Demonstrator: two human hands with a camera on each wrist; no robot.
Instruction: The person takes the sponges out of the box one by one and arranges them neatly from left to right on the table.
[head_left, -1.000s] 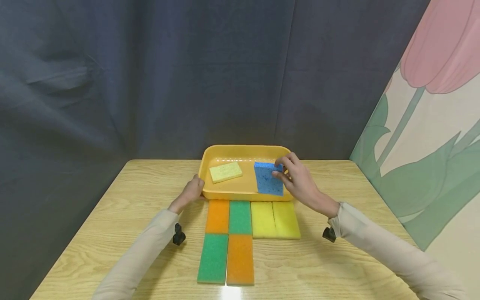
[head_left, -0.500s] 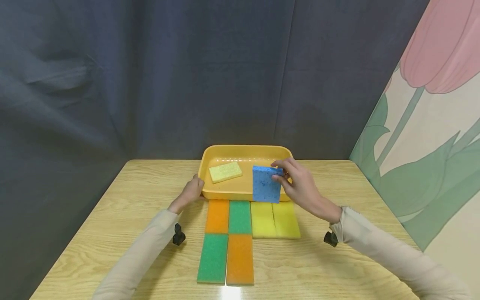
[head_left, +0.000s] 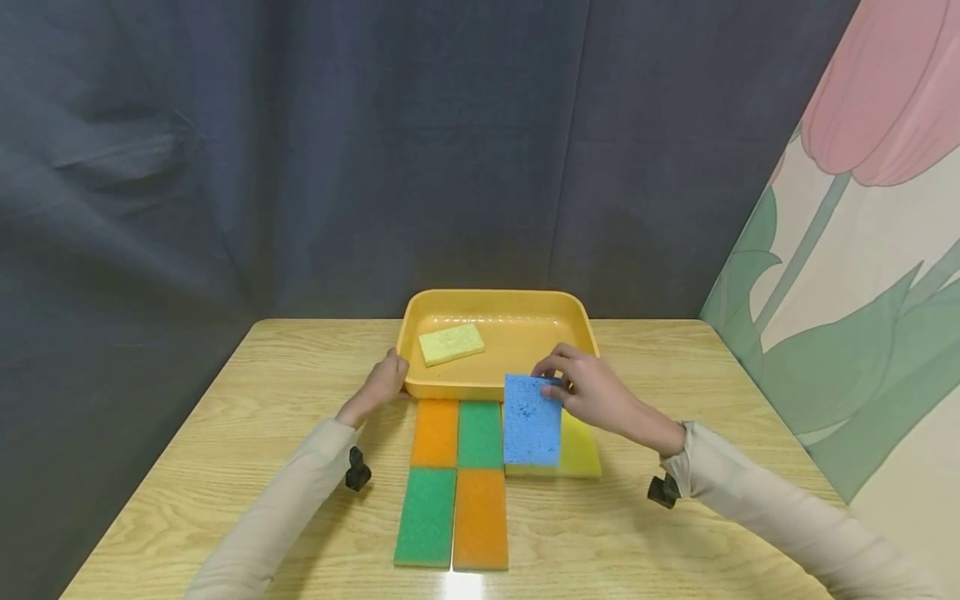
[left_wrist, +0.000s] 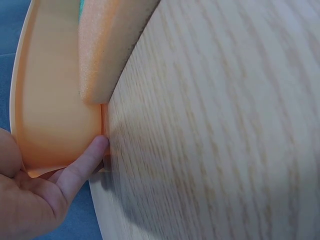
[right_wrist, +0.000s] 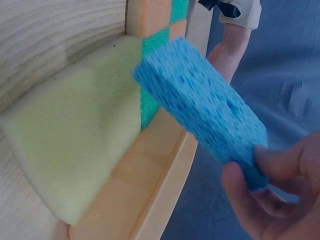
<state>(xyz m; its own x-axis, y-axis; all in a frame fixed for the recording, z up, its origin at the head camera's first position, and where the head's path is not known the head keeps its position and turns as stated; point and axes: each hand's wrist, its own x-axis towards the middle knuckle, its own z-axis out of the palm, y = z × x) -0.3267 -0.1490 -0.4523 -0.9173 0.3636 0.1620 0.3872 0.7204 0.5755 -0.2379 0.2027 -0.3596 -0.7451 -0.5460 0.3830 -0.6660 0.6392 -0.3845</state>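
My right hand (head_left: 596, 396) pinches a blue sponge (head_left: 531, 427) by its upper right corner, thumb against fingers. It hangs in front of the yellow tray (head_left: 457, 390), over two side-by-side yellow sponges (head_left: 581, 446), and hides most of the left one. In the right wrist view the blue sponge (right_wrist: 205, 100) is clearly apart from the yellow sponge (right_wrist: 80, 125) below. My left hand (head_left: 381, 383) grips the tray's front left corner; in the left wrist view a finger (left_wrist: 82, 162) presses along its outside. A pale yellow sponge (head_left: 452, 344) lies inside the tray.
Left of the yellow sponges lie an orange sponge (head_left: 435, 433) and a green sponge (head_left: 481, 435). Nearer to me are another green sponge (head_left: 425, 517) and another orange sponge (head_left: 481, 518). A dark curtain (head_left: 420, 150) hangs behind the wooden table (head_left: 600, 542).
My right hand has carried the blue sponge out of the tray, toward me, to above the yellow sponges. The left hand and tray have stayed where they were.
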